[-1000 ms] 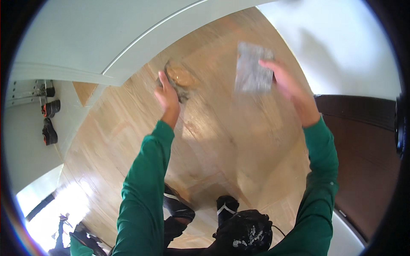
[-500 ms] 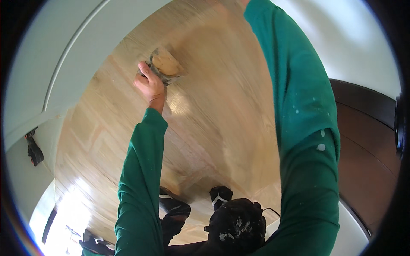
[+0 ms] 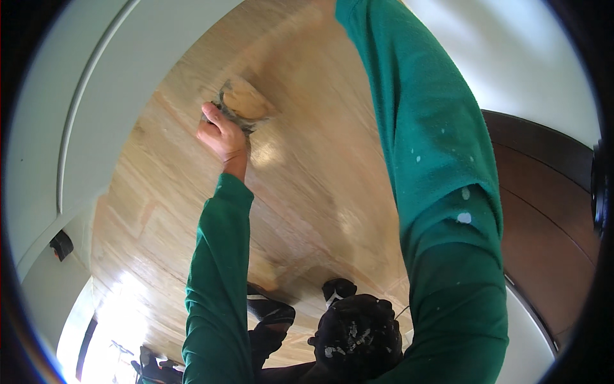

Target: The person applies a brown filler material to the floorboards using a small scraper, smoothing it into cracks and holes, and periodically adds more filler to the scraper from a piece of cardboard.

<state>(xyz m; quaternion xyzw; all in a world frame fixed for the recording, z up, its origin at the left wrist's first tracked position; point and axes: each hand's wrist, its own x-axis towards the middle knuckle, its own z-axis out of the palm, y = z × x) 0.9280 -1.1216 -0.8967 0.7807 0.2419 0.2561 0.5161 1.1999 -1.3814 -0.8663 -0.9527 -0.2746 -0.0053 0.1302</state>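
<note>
My left hand is closed round a grey, smeared putty board with a mound of tan paste on it, held over the wood-look floor. My right arm, in a green sleeve with white paint spots, stretches to the top edge; its hand is out of view, and whatever it holds is hidden. My feet in dark, white-striped footwear show below, beside a paint-smeared black rounded shape at my body.
A white panel with a groove curves along the left, with a dark shoe beside it. A white wall is at upper right, above a dark brown panel. Dark items lie by a bright glare at lower left.
My right arm has reached up, carrying the grey flat tool seen earlier out of view. My left hand has moved leftward with the board. The view has shifted, hiding most shoes at left.
</note>
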